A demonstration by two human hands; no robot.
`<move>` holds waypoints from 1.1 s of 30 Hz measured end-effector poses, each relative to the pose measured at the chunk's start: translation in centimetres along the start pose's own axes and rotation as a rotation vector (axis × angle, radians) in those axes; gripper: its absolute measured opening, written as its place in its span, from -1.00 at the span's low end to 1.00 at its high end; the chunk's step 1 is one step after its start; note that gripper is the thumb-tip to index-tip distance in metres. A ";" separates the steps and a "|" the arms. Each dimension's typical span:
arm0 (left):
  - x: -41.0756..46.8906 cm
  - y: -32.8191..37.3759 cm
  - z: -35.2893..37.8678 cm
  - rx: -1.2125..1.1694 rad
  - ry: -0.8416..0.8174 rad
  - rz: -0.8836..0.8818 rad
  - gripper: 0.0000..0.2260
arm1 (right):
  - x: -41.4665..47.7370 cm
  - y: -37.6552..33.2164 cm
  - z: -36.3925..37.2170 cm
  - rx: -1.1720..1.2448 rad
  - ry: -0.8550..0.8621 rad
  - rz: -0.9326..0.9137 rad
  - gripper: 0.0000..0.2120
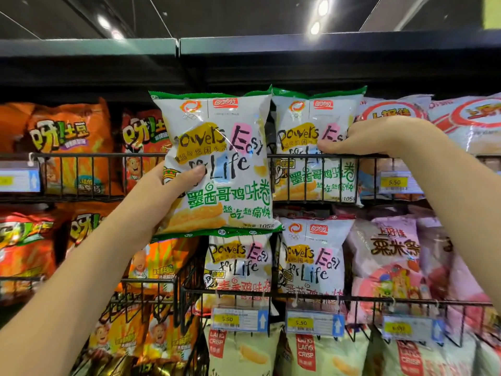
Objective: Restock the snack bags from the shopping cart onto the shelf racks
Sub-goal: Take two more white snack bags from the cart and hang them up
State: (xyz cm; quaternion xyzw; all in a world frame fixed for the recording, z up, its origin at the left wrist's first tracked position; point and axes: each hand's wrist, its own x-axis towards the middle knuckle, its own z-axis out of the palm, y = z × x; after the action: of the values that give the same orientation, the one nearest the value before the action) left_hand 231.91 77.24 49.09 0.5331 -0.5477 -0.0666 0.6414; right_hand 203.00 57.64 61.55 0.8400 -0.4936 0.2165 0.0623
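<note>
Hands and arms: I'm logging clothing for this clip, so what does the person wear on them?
Nothing that shows: the left hand and right hand are bare, with no gloves, watch or bracelet, and no sleeves come into view up to the frame edges.

White snack bag [217,161] green-edged, green lettering; orange bags [70,147]; pink bags [387,256].

Head-worn view (close) toward shelf racks [379,157]

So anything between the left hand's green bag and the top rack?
The rack's front wire rail: the green bag hangs in front of it, held by the left hand. The slot behind is hidden.
</note>
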 end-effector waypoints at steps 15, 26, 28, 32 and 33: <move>0.3 2.5 2.8 0.071 0.009 -0.017 -0.75 | -2.2 0.8 2.9 0.241 0.397 -0.034 -0.26; 5.6 7.6 2.2 -0.040 0.067 0.253 -0.40 | -6.3 -6.8 0.3 0.796 0.241 -0.485 -0.41; 6.5 8.4 1.6 -0.004 0.076 0.314 -0.30 | -4.9 -8.2 0.0 0.883 0.331 -0.497 -0.41; 8.3 8.1 0.4 0.088 0.084 0.415 -0.38 | -2.6 -10.1 0.4 0.917 0.450 -0.525 -0.40; 8.6 7.8 0.2 0.123 0.096 0.421 -0.35 | -2.2 -10.4 0.7 0.901 0.476 -0.521 -0.42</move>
State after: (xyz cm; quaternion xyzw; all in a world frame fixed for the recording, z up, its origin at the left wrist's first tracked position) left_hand 231.23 74.63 60.37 0.4476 -0.6187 0.1277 0.6329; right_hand 211.25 64.42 61.10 0.8056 -0.1016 0.5664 -0.1412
